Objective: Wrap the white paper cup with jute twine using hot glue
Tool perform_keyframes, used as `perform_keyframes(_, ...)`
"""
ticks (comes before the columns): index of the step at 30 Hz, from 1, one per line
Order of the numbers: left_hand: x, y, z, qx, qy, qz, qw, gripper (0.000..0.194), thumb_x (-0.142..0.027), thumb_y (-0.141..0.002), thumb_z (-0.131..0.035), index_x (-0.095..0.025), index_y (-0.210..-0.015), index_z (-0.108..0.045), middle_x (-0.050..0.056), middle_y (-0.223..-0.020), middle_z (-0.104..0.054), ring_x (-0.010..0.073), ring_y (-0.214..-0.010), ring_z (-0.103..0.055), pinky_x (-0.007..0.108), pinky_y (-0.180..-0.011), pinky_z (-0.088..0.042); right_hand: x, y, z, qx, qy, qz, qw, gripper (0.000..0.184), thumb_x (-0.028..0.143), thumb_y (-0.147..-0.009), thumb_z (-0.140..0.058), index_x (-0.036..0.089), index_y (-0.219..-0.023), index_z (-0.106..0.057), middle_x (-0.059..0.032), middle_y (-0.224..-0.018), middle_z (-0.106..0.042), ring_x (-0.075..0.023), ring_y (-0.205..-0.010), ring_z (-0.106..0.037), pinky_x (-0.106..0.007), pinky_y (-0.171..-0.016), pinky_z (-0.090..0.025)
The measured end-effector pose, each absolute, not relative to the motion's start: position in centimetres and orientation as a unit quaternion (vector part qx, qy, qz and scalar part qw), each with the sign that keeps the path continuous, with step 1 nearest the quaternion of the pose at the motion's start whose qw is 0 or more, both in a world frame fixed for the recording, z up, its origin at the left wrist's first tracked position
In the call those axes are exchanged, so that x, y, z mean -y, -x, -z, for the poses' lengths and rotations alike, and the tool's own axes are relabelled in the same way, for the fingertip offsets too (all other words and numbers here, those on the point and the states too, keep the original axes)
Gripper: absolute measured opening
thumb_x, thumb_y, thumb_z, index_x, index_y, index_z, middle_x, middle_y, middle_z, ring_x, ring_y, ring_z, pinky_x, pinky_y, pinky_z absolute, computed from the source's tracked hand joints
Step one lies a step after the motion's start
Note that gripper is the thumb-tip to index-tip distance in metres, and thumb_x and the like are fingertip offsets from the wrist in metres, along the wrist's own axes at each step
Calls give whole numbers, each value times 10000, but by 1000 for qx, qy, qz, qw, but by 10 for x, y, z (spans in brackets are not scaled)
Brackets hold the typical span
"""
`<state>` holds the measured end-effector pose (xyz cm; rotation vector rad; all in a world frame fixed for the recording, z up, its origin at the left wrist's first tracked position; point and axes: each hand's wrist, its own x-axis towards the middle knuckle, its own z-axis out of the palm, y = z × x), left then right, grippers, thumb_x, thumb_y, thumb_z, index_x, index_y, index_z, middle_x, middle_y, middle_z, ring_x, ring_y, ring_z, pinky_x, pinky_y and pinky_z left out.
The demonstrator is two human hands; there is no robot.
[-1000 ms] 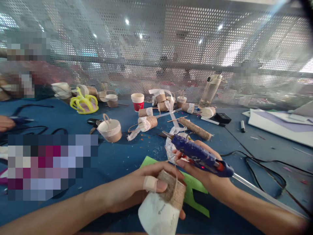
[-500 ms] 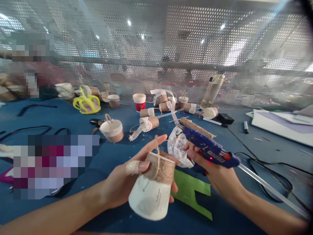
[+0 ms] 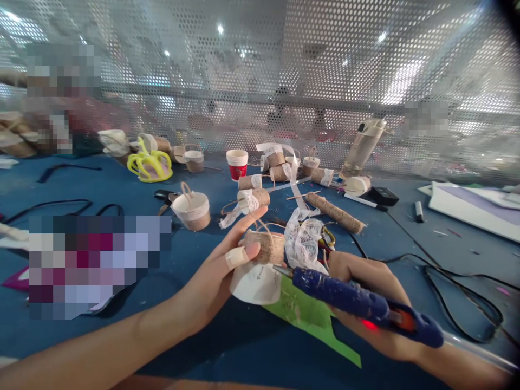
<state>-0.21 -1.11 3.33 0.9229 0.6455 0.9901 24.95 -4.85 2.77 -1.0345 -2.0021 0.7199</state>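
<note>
Since the last picture, the blue glue gun (image 3: 345, 295) has come down beside the cup (image 3: 255, 283), and the cup has moved a bit farther from me. My left hand (image 3: 215, 281) holds the cup just above the blue table (image 3: 227, 352). Brown string (image 3: 271, 248) goes around its far part, and the near part is plain white. My left thumb has a bandage (image 3: 236, 258) on it and presses on the string. One finger points out straight past the cup; I cannot tell how the others bend, as the cup hides them.

My right hand (image 3: 377, 277) has its fingers curled around the glue gun, though the gun hides some of them. Its metal tip is right by the cup's side, but I cannot tell if they touch. White lace (image 3: 303, 238) lies close to the cup, and a green sheet (image 3: 309, 314) is under my hands. Farther off I see a little basket (image 3: 195, 212), a red and white cup (image 3: 237, 165) and a fat roll of twine (image 3: 335, 211).
</note>
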Motion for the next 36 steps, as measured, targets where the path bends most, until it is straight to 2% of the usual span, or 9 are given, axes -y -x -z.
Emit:
perform_keyframes(4,11,3,-33,-304,-435,-452,717,624,-351,-877,-677,-355,-1467,-475,53,-1169,-744,257,-988,-713,335,-814,-517,48,-249,-28,787,425,-258,365,304,240,-814,-644,239,-681,-371,45,-634,-429,-130,-558,-367,-285,-528,-279)
perform_keyframes(7,12,3,-34,-306,-446,-457,706,602,-340,-873,-681,-352,-1447,-500,50,-1209,-728,247,-956,-722,348,-837,-524,47,-250,-28,792,423,-246,365,311,253,-786,-657,241,-687,-362,46,-636,-422,-131,-559,-364,-287,-531,-276)
perform_keyframes(10,13,4,-33,-322,-459,-470,682,572,-324,-890,-668,-349,-1442,-515,53,-1273,-702,290,-1116,-679,385,-945,-499,47,-252,-27,797,420,-234,365,304,248,-768,-650,241,-703,-353,51,-644,-405,-127,-557,-349,-277,-527,-275)
perform_keyframes(14,14,5,-29,-330,-487,-482,649,535,-314,-915,-644,-387,-1433,-532,23,-1431,-615,322,-1359,-510,422,-1098,-399,48,-251,-27,806,419,-219,358,302,259,-760,-627,245,-711,-329,53,-642,-382,-126,-549,-325,-270,-517,-275)
perform_keyframes(18,14,6,-26,-340,-515,-479,624,525,-308,-919,-645,-415,-1422,-540,-8,-1490,-567,325,-1405,-456,454,-1160,-326,50,-246,-27,798,430,-199,371,280,263,-767,-587,246,-704,-315,54,-627,-363,-130,-544,-286,-281,-520,-256)
perform_keyframes(25,14,6,-26,-343,-524,-477,617,513,-313,-931,-626,-407,-1426,-533,-23,-1561,-490,335,-1455,-382,451,-1174,-300,52,-244,-28,804,431,-190,362,251,204,-765,-547,245,-723,-303,56,-643,-341,-126,-554,-272,-272,-529,-247)
perform_keyframes(28,14,7,-27,-334,-513,-484,625,495,-314,-932,-616,-382,-1417,-542,-1,-1530,-526,342,-1429,-418,449,-1157,-323,52,-246,-29,802,435,-196,359,281,230,-780,-578,243,-726,-303,61,-649,-333,-121,-557,-267,-266,-526,-246)
perform_keyframes(32,15,6,-30,-327,-491,-479,651,475,-323,-928,-610,-356,-1398,-552,29,-1424,-610,343,-1313,-540,438,-1066,-414,51,-247,-28,804,432,-203,355,292,224,-779,-602,242,-728,-315,61,-646,-352,-122,-558,-277,-267,-525,-251)
perform_keyframes(36,14,4,-32,-323,-478,-482,659,441,-328,-914,-617,-317,-1354,-587,39,-1375,-632,338,-1275,-561,414,-1008,-446,49,-250,-27,808,411,-217,363,296,175,-751,-605,246,-731,-318,64,-638,-367,-119,-543,-283,-260,-506,-256)
